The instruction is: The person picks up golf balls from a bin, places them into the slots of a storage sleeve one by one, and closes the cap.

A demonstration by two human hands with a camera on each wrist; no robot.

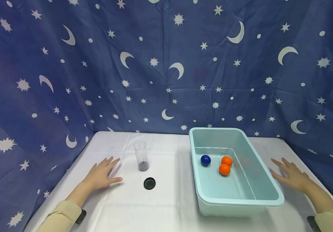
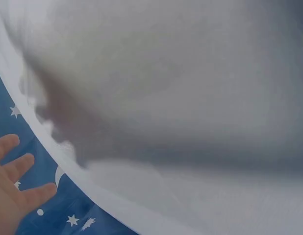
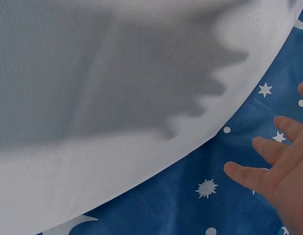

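On the left of the white table [image 1: 166,206], a clear cylinder [image 1: 141,157] stands between the spread, empty left hand [image 1: 99,176] and the pale-blue tub [image 1: 242,202]; right of the tub, the right hand [image 1: 294,177], fingers also spread, holds nothing. The cylinder should be light, stiff and slippery, best gripped round its middle. What darkens its bottom is unclear; both wrist views miss it.

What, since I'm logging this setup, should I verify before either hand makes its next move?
1. Left hand holds nothing: ok.
2. Right hand holds nothing: ok.
3. Right fingertips clear of the blue bin: cannot tell.
4. Clear tube upright: ok.
5. Black disc flat, apart from the tube: ok.
6. Blue ball and two orange balls inside the bin: ok.
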